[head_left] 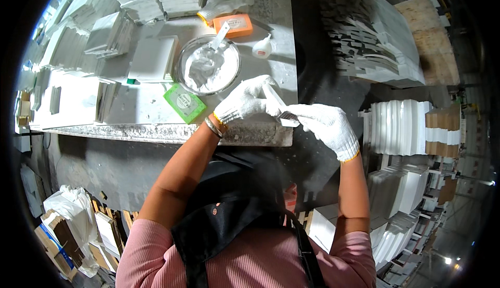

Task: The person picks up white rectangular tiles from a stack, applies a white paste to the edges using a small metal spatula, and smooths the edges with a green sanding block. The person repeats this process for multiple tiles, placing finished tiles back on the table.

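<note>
Grip of the left gloved hand [247, 99] is clamped on a narrow white strip [275, 96], which is held above the right front corner of the worktop [140, 112]. The grip of the right gloved hand [328, 127] is closed on what seems to be a small dark piece [287, 115] at the strip's near end; its exact kind cannot be told.

Work on the strip is judged to be under way, since it is held off the worktop by both hands. How much of its surface is done or left is not shown.

A round bowl [238, 73] of white material is placed beyond the left wrist, with a flat spatula [221, 36] laid across its rim. A green box [183, 103] is set just beside that wrist, where it could be knocked. An orange box [239, 25] and a squeeze bottle [262, 48] are placed farther back. Leftward reach is limited by white slabs [152, 59]; stacked panels [398, 126] are stored to the right.
</note>
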`<control>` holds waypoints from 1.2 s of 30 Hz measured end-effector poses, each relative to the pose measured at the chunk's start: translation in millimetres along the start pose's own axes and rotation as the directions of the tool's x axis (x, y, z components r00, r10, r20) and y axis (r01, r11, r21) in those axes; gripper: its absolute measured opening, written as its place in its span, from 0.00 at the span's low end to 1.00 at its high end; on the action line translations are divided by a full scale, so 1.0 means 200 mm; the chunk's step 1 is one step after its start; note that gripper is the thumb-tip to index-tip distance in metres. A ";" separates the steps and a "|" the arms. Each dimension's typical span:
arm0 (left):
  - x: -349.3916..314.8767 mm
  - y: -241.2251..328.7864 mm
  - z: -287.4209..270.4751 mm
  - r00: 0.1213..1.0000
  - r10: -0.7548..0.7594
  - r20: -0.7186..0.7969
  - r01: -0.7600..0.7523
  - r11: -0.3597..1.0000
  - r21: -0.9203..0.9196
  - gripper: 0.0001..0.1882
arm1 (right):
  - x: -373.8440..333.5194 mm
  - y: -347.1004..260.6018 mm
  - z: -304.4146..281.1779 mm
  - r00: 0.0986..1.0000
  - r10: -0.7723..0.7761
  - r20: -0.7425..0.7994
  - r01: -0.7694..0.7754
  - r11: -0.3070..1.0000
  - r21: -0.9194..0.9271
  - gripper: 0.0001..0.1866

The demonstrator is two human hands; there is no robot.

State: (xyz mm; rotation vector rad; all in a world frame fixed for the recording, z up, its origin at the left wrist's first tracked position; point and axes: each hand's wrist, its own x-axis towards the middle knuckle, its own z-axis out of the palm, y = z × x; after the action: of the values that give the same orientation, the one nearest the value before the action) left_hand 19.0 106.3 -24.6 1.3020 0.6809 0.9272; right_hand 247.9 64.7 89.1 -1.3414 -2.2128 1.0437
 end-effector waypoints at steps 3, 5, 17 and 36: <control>0.01 0.00 0.00 0.999 0.000 0.044 -0.001 1.000 0.022 0.17 | -0.02 0.01 0.00 0.999 -0.030 -0.032 0.028 0.998 -0.057 0.14; 0.02 0.01 -0.01 0.998 0.002 0.059 -0.007 0.997 0.080 0.17 | 0.04 0.02 0.00 0.994 -0.101 -0.046 0.097 0.992 -0.085 0.14; 0.02 -0.01 -0.01 0.999 -0.039 0.030 0.038 0.999 0.031 0.18 | 0.22 0.04 0.02 0.994 -0.107 -0.028 0.109 0.991 0.084 0.15; 0.01 -0.06 0.00 0.995 0.095 -0.018 -0.095 0.995 -0.014 0.19 | 0.34 0.02 0.04 0.990 -0.140 0.032 0.135 0.982 0.133 0.17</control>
State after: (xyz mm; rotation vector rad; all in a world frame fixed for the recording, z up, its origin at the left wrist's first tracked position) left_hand 21.5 107.6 -36.1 1.3233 0.6283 1.0202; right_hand 212.3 121.1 76.9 -1.1048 -2.1896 1.1522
